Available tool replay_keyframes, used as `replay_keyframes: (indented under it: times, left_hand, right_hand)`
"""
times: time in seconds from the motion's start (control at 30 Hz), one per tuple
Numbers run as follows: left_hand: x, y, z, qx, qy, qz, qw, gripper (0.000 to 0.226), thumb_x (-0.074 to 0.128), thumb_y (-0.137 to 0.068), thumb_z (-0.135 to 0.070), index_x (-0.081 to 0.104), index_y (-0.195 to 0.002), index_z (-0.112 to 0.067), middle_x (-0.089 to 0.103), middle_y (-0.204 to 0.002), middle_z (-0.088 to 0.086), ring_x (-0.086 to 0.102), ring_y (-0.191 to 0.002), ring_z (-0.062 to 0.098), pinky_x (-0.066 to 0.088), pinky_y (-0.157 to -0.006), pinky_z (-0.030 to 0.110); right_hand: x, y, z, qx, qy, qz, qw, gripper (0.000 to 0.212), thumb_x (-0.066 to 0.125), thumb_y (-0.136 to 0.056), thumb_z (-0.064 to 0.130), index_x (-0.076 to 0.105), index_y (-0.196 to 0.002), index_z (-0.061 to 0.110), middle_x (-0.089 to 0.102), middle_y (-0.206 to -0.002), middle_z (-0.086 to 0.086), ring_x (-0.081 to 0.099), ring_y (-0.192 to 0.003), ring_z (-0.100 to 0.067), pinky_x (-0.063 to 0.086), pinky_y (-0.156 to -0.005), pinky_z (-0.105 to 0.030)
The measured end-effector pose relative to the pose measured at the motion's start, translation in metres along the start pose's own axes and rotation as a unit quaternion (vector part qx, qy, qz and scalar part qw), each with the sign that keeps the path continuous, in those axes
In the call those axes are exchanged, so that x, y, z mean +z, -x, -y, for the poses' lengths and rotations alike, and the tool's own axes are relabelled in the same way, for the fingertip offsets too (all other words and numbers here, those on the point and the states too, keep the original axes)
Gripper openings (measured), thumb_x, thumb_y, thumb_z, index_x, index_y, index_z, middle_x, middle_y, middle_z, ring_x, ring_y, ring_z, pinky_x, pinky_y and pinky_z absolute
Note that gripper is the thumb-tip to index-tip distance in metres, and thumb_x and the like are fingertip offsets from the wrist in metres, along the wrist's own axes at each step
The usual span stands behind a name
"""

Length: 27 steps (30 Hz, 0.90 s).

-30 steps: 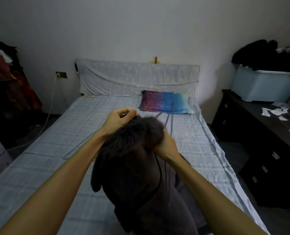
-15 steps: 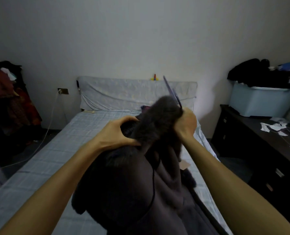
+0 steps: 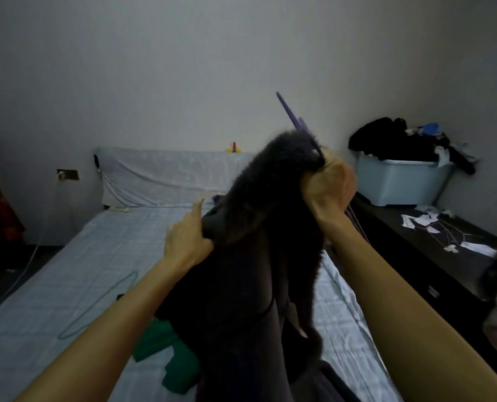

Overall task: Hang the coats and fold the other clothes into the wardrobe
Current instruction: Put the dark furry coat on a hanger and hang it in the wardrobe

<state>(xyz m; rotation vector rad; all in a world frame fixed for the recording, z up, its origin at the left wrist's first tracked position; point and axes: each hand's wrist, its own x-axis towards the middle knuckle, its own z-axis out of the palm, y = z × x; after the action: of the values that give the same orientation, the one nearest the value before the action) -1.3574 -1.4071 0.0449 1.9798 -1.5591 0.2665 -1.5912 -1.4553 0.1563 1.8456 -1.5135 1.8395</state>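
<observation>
Grips a dark fur-collared coat (image 3: 241, 285) above the bed (image 3: 67, 271) with both hands. Clenches the right hand (image 3: 328, 190) round the fur collar and the neck of a purple hanger (image 3: 296, 120), with the hanger tip poking up past the fist. Curls the left hand (image 3: 188, 242) over, seemingly, one shoulder of the coat, with one finger lifted. Holds the coat up off the checked sheet, over a green garment (image 3: 169, 355) and near a pale wire hanger (image 3: 102, 303) on the mattress.

Appears, in the dim light, to be working the hanger into the shoulders; cannot confirm the depth of insertion under the fur. To do it well: hold the right fist firm on the hanger neck to stop the heavy collar sliding, draw the left shoulder fully over the hanger arm, then level both sides before carrying it off.

Shows no wardrobe from this angle, only more clothes heaped on a pale blue storage bin (image 3: 398, 184) atop a dark dresser (image 3: 409, 248) at right.
</observation>
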Motion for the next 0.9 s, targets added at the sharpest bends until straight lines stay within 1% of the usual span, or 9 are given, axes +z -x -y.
replay_keyframes:
  times: [0.07,0.13,0.27,0.4,0.6,0.7,0.77,0.83,0.9]
  left_hand:
    - [0.006,0.006,0.015,-0.038,0.073,0.022,0.996,0.035,0.048,-0.083,-0.034,0.06,-0.111,-0.018,0.068,-0.089,0.013,0.063,-0.086,0.035,0.045,-0.071,0.038]
    - [0.001,0.009,0.004,-0.039,0.161,-0.009,0.986,0.044,0.04,-0.089,-0.048,0.064,-0.091,-0.012,0.067,-0.086,0.011,0.062,-0.081,0.028,0.043,-0.067,0.034]
    - [-0.028,0.007,-0.064,0.049,0.394,-0.016,0.918,0.055,0.065,-0.08,-0.048,0.046,-0.127,-0.027,0.057,-0.111,0.0,0.056,-0.09,0.006,0.047,-0.081,0.022]
    - [-0.027,0.005,-0.086,0.042,0.335,0.047,0.94,0.076,0.072,-0.053,-0.045,0.054,-0.121,-0.017,0.064,-0.117,0.007,0.061,-0.106,0.02,0.051,-0.087,0.032]
    - [-0.016,0.016,-0.042,-0.069,0.221,0.076,0.97,0.047,0.056,-0.077,-0.023,0.058,-0.117,0.0,0.059,-0.121,0.025,0.056,-0.113,0.035,0.044,-0.087,0.036]
    - [-0.013,0.019,-0.002,-0.18,0.216,0.046,0.959,0.054,0.058,-0.082,-0.025,0.05,-0.13,-0.003,0.052,-0.132,0.023,0.048,-0.123,0.034,0.038,-0.099,0.037]
    - [-0.014,0.018,0.018,-0.218,0.229,0.019,0.948,0.055,0.06,-0.087,-0.021,0.043,-0.136,-0.002,0.046,-0.139,0.02,0.043,-0.13,0.03,0.032,-0.107,0.034]
    - [-0.02,0.016,0.033,-0.254,0.244,-0.001,0.936,0.061,0.063,-0.085,-0.027,0.042,-0.137,-0.001,0.045,-0.141,0.017,0.042,-0.13,0.029,0.031,-0.11,0.035]
    - [-0.028,0.014,0.047,-0.307,0.261,-0.003,0.915,0.072,0.067,-0.077,-0.041,0.046,-0.135,-0.003,0.048,-0.139,0.017,0.045,-0.128,0.029,0.034,-0.109,0.037]
  right_hand:
    - [-0.009,0.001,-0.009,0.013,-0.002,0.012,1.0,0.017,0.053,-0.084,0.018,0.07,-0.086,0.015,0.07,-0.083,-0.018,0.062,-0.078,-0.041,0.042,-0.061,-0.036]
    - [-0.012,0.004,-0.011,0.0,0.009,0.039,0.999,0.018,0.052,-0.084,0.019,0.069,-0.087,0.015,0.07,-0.083,-0.017,0.062,-0.078,-0.04,0.043,-0.061,-0.036]
    - [-0.01,0.021,0.006,-0.045,0.058,0.133,0.988,0.022,0.054,-0.085,0.029,0.07,-0.097,0.021,0.07,-0.092,-0.014,0.063,-0.087,-0.039,0.046,-0.068,-0.036]
    - [-0.006,0.047,0.024,-0.083,0.075,0.217,0.97,0.023,0.059,-0.082,0.028,0.07,-0.103,0.025,0.071,-0.099,-0.01,0.061,-0.095,-0.037,0.046,-0.073,-0.035]
    - [0.0,0.075,-0.001,-0.06,-0.107,0.341,0.932,0.038,0.072,-0.076,0.026,0.068,-0.114,0.028,0.072,-0.091,0.004,0.066,-0.083,-0.014,0.052,-0.082,-0.03]
    - [0.001,0.094,-0.023,0.027,-0.165,0.312,0.935,0.037,0.063,-0.089,0.03,0.059,-0.125,0.023,0.056,-0.066,0.003,0.052,-0.061,-0.008,0.042,-0.068,-0.015]
    - [0.003,0.111,-0.035,0.055,-0.149,0.313,0.936,0.015,0.053,-0.095,0.028,0.067,-0.094,0.023,0.058,-0.065,0.0,0.053,-0.063,-0.013,0.043,-0.071,-0.029]
    - [0.005,0.127,-0.042,0.067,-0.132,0.342,0.928,0.04,0.048,-0.096,0.028,0.049,-0.058,0.014,0.051,-0.053,0.002,0.049,-0.054,-0.015,0.041,-0.062,-0.036]
    - [0.005,0.137,-0.047,0.102,-0.129,0.366,0.916,0.047,0.048,-0.096,0.03,0.054,-0.056,0.006,0.064,-0.061,0.002,0.059,-0.063,-0.01,0.045,-0.065,-0.032]
